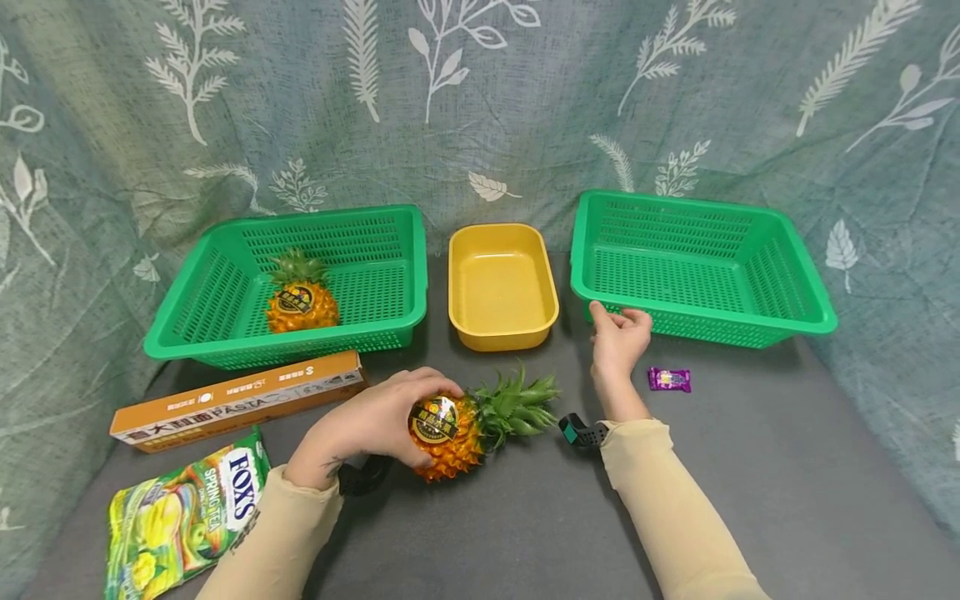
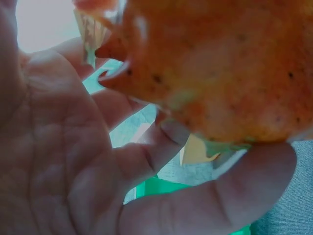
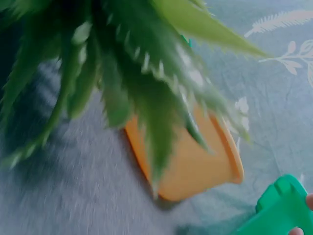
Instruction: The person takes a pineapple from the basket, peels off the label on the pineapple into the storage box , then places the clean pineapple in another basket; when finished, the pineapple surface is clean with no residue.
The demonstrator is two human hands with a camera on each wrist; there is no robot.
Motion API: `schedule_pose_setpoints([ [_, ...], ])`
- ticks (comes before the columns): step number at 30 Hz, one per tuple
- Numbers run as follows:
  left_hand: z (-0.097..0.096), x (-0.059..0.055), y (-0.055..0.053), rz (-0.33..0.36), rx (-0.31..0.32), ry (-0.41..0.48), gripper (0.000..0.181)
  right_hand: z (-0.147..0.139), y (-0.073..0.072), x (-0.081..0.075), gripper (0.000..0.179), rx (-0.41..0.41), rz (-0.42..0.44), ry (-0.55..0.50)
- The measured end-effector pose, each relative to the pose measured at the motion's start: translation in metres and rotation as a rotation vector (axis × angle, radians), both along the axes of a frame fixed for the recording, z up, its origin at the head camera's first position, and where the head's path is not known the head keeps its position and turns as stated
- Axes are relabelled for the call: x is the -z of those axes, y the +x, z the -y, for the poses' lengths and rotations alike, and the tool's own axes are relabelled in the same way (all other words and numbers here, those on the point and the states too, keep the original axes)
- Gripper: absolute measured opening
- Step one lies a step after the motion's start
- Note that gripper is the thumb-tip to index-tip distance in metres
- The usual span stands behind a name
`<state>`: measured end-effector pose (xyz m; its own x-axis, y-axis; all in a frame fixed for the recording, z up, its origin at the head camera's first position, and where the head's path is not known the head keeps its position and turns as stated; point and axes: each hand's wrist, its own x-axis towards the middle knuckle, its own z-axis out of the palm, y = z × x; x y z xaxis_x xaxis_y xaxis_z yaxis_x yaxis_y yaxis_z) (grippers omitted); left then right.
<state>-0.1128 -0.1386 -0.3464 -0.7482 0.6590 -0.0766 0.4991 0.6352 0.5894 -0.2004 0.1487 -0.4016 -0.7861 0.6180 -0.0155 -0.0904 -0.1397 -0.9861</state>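
Observation:
My left hand (image 1: 390, 412) grips a small pineapple (image 1: 465, 462) from its left side, thumb and fingers around the orange body, with a black-and-gold label facing up. Its green crown points right. Close up in the left wrist view, the thumb presses the fruit's spiky skin. The crown's leaves (image 3: 161, 98) fill the upper left of the right wrist view. My right hand (image 1: 621, 346) hovers by the front left corner of the right green basket (image 1: 705, 321), its fingers loosely bent and holding nothing that I can see. Whether it touches the basket, I cannot tell.
Another pineapple (image 1: 303, 308) lies in the left green basket (image 1: 285, 343). Between the baskets stands a yellow tub (image 1: 504, 340). A pasta box (image 1: 240, 404) and a FOX'S candy bag (image 1: 183, 517) lie at left. Right of my right hand is a small purple packet (image 1: 669, 380).

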Motion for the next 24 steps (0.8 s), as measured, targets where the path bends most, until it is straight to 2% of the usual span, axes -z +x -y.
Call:
schedule_pose_setpoints([
  [5, -0.002, 0.0, 0.0, -0.014, 0.011, -0.005, 0.075, -0.013, 0.011, -0.003, 0.053, -0.122, 0.1, 0.021],
  [8, -0.002, 0.0, 0.001, -0.012, 0.017, -0.001, 0.076, -0.018, 0.019, -0.009, 0.054, -0.245, 0.156, 0.029],
  [10, -0.002, 0.002, 0.002, 0.004, 0.007, 0.005, 0.079, -0.02, 0.025, -0.014, 0.048, -0.353, 0.169, 0.014],
  [14, -0.001, 0.007, 0.005, 0.041, -0.045, 0.038, 0.087, -0.021, 0.041, -0.022, 0.019, -0.594, 0.093, -0.074],
  [17, 0.0, 0.01, 0.008, 0.058, -0.095, 0.081, 0.091, -0.02, 0.053, -0.021, 0.016, -0.757, -0.011, -0.084],
  [18, 0.0, 0.011, 0.009, 0.058, -0.113, 0.096, 0.091, -0.019, 0.056, -0.02, 0.018, -0.798, -0.041, -0.054],
  [20, 0.001, 0.014, 0.012, 0.045, -0.135, 0.134, 0.09, -0.018, 0.061, -0.016, 0.019, -0.855, -0.08, 0.081],
  [22, 0.002, 0.018, 0.015, 0.018, -0.156, 0.188, 0.088, -0.018, 0.065, -0.013, 0.024, -0.889, -0.07, 0.275],
  [24, 0.003, 0.023, 0.019, -0.02, -0.184, 0.236, 0.085, -0.017, 0.067, -0.011, 0.037, -0.915, -0.023, 0.496],
])
